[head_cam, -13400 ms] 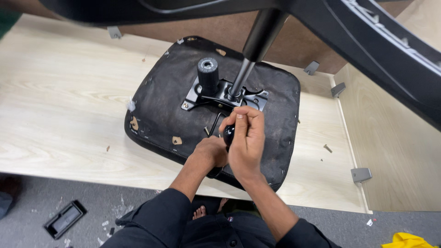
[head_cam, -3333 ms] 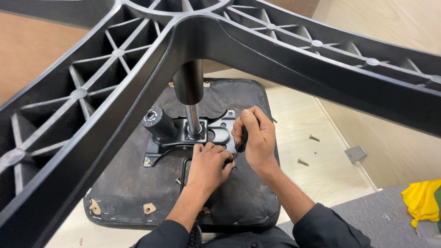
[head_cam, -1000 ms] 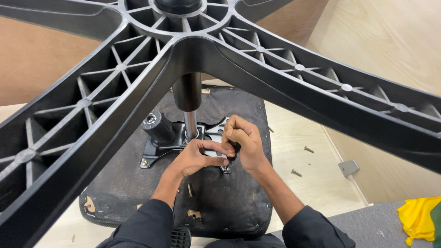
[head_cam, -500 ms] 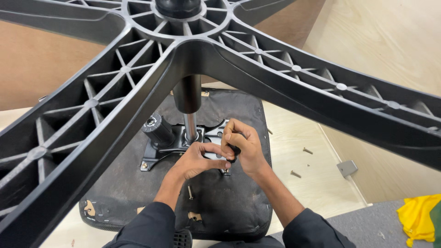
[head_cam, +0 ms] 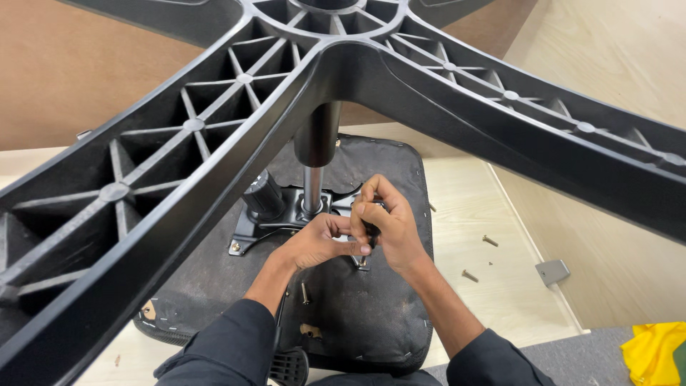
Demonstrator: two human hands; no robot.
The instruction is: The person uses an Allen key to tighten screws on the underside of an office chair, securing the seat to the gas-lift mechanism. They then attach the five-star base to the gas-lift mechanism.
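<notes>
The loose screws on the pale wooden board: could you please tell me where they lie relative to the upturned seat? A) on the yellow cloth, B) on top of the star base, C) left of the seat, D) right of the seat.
D: two screws lie on the board, right of the seat, beyond the right hand.

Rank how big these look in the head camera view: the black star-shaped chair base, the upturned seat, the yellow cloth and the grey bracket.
1. Star-shaped chair base, though it is nearest the camera, which inflates it.
2. Upturned seat.
3. Yellow cloth, partly cut off at the edge.
4. Grey bracket.
</notes>
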